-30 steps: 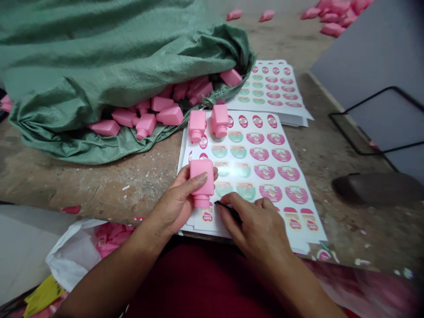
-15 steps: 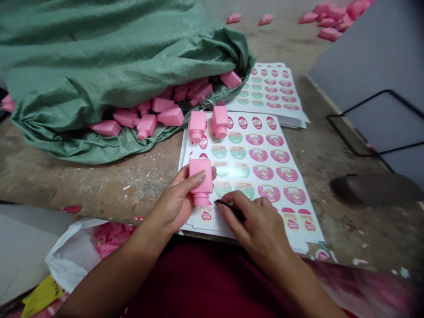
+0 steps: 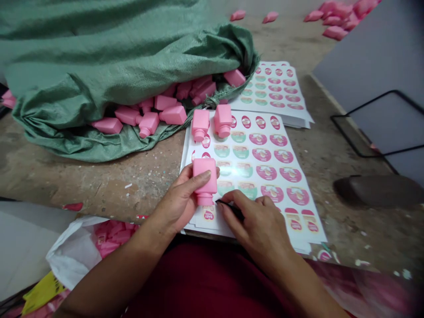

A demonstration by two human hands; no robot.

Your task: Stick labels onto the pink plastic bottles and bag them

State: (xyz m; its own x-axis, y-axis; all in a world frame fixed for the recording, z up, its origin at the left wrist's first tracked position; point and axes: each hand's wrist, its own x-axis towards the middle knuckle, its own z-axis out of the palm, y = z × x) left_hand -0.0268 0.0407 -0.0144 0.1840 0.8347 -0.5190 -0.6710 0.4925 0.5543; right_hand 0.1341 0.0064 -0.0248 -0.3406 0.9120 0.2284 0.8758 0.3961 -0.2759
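Note:
My left hand (image 3: 177,205) is shut on a pink plastic bottle (image 3: 205,179), its neck pointing toward me, just above a "BABY" sticker (image 3: 208,214). My right hand (image 3: 255,227) pinches a thin black tool (image 3: 232,210), its tip at the sheet near the bottle's neck. Both hands rest over a sheet of oval pink and green stickers (image 3: 261,172). Two more pink bottles (image 3: 200,125) (image 3: 222,121) lie on its top edge. The tool's full shape is hidden by my fingers.
A green woven sack (image 3: 109,75) spills several pink bottles (image 3: 170,110) on the worn workbench (image 3: 109,185). Behind the sheet lies a second sticker stack (image 3: 274,86). A white bag (image 3: 71,254) sits at lower left; a grey board (image 3: 374,75) and black wire frame (image 3: 364,126) stand right.
The whole view has shifted slightly, with the scene sitting a little further right. My hands keep the same hold on the bottle and the black tool.

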